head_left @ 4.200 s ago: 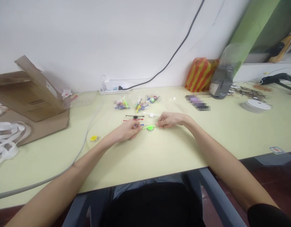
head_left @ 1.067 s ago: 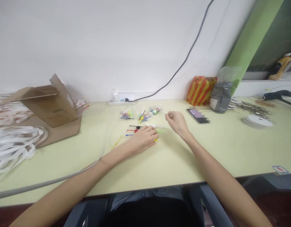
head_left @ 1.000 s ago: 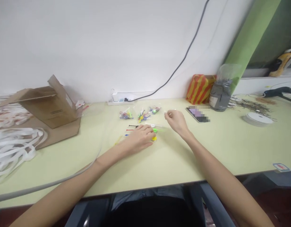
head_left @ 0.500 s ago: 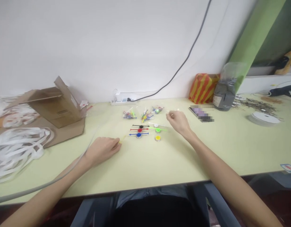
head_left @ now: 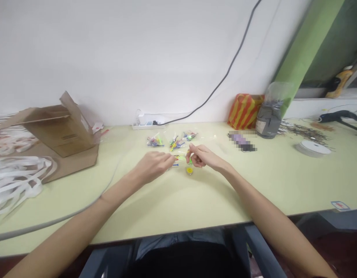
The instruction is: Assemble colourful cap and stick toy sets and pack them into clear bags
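Yellow plastic disc (head_left: 189,170) sits just below the right hand (head_left: 198,158), its grip curled inward, while the left hand (head_left: 152,166) has fingers pressed together beside small coloured sticks (head_left: 175,161), and whether either grip pinches something I cannot tell.

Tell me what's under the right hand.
A green stick pokes out from under the right hand; its fingers hide the rest, and whatever lies beneath the palm. A small yellow disc sits uncovered just in front.

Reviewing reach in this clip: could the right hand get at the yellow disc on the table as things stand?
Probably yes. The right hand is just above and beside the yellow disc, and nothing seems to lie between them. The left hand is off to the other side, so it doesn't block the way.
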`<action>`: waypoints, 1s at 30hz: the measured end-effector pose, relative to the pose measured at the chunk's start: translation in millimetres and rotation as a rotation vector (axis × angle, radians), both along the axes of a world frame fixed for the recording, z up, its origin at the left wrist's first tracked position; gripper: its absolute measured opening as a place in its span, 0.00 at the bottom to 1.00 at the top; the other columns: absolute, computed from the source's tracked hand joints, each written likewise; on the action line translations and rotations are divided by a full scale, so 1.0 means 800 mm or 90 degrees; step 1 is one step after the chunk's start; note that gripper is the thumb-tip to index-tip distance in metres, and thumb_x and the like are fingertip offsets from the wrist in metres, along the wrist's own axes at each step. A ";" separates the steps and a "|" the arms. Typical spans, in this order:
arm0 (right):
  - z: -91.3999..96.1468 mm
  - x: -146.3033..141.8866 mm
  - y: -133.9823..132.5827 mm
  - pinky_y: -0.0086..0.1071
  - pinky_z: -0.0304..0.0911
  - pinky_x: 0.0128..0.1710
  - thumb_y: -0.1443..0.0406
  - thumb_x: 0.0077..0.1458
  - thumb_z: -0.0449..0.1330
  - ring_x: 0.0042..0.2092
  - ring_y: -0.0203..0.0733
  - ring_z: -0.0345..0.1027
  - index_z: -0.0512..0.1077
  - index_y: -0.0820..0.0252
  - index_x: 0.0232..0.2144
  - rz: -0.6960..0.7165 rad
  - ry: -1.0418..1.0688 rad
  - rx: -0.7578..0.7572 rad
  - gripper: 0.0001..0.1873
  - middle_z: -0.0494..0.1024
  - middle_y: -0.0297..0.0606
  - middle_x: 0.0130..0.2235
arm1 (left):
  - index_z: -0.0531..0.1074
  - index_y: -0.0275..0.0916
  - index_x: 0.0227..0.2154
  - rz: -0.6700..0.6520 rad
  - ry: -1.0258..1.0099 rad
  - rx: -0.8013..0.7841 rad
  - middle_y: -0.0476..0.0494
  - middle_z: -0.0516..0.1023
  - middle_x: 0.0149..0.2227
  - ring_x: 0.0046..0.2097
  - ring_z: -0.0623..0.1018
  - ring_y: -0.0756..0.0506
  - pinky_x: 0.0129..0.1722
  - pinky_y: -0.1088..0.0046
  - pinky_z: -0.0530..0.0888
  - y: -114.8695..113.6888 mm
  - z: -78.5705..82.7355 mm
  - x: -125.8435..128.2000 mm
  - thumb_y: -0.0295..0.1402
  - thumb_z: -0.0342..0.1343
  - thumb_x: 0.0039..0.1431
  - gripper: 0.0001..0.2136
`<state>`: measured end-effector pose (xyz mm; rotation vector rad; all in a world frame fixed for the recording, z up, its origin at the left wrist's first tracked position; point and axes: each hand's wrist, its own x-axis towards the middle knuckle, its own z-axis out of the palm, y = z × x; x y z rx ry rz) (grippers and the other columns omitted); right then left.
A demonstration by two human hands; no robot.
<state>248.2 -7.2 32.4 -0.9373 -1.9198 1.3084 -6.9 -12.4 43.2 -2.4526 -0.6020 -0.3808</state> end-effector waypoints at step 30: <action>-0.012 0.045 0.027 0.26 0.41 0.21 0.53 0.62 0.58 0.20 0.28 0.46 0.62 0.61 0.23 0.128 -0.253 -0.118 0.21 0.58 0.26 0.18 | 0.66 0.39 0.27 0.248 -0.400 -0.929 0.57 0.57 0.15 0.17 0.57 0.53 0.19 0.76 0.54 -0.008 -0.035 0.041 0.50 0.51 0.60 0.18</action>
